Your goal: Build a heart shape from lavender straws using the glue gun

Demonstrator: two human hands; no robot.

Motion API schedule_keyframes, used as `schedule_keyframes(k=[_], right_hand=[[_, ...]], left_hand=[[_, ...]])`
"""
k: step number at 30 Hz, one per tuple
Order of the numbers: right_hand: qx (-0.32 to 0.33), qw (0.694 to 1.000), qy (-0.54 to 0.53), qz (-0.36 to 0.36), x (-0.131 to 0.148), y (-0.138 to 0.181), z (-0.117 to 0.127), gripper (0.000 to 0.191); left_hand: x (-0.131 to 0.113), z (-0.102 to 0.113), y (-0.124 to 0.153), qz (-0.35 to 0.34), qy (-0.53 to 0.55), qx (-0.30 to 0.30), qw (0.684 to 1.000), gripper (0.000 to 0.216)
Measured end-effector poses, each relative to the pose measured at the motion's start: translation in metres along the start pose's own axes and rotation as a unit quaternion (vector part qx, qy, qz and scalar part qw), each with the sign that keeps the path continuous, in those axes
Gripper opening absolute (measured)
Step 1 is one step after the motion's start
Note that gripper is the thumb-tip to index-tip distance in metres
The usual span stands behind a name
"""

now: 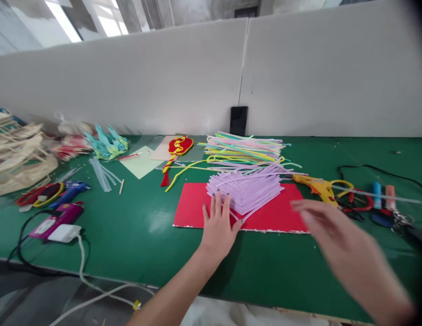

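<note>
My left hand (219,222) lies flat with its fingers stretched out on the near left corner of a lilac stack of pipe cleaners (246,190), which rests on a red sheet (193,206). My right hand (333,233) hovers blurred above the table to the right of the red sheet, fingers extended toward the left, holding nothing I can see. A yellow glue gun (316,186) lies just beyond it. Behind the lilac stack sits a pile of mixed pastel pipe cleaners (244,149).
A green table (136,226) carries a red-and-yellow ornament (178,147), teal paper shapes (107,142), glue sticks (102,174), a blue glue gun (70,190), a charger and cables (63,233), scissors (353,201) and markers (382,194). A phone (238,120) leans on the white partition.
</note>
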State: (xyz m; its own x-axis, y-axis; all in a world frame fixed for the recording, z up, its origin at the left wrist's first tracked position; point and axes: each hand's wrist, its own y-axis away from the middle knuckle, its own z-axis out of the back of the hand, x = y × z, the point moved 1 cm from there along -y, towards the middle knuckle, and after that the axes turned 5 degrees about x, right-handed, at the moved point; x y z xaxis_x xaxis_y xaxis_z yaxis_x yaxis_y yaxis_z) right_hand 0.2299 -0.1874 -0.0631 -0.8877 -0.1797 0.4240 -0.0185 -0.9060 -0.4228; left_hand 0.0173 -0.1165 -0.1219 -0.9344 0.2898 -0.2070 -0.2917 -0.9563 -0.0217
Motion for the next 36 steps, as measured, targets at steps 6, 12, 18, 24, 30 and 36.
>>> schedule_keyframes(k=[6,12,18,24,30,36], right_hand=[[0.084,0.986,0.140,-0.031,-0.030,-0.012,-0.083,0.062],[0.100,0.976,0.192,-0.016,-0.040,0.015,-0.097,0.061],[0.101,0.987,0.124,-0.033,-0.039,-0.004,-0.083,0.047],[0.168,0.976,-0.037,0.134,-0.025,-0.048,-0.069,0.020],[0.248,0.935,-0.112,0.225,0.003,-0.061,-0.083,0.014],[0.246,0.935,-0.186,0.175,0.004,-0.052,-0.105,0.012]], left_hand=[[0.014,-0.001,0.000,-0.018,-0.013,0.021,1.000,0.062],[0.020,-0.001,-0.003,-0.033,-0.002,0.027,0.999,0.066],[0.019,0.005,-0.002,-0.029,0.013,0.040,0.999,0.058],[0.014,0.025,-0.030,-0.150,0.066,-0.015,0.986,0.024],[0.014,0.015,-0.060,-0.267,0.149,0.060,0.950,0.011],[0.024,0.000,-0.064,-0.259,0.218,0.084,0.937,0.007]])
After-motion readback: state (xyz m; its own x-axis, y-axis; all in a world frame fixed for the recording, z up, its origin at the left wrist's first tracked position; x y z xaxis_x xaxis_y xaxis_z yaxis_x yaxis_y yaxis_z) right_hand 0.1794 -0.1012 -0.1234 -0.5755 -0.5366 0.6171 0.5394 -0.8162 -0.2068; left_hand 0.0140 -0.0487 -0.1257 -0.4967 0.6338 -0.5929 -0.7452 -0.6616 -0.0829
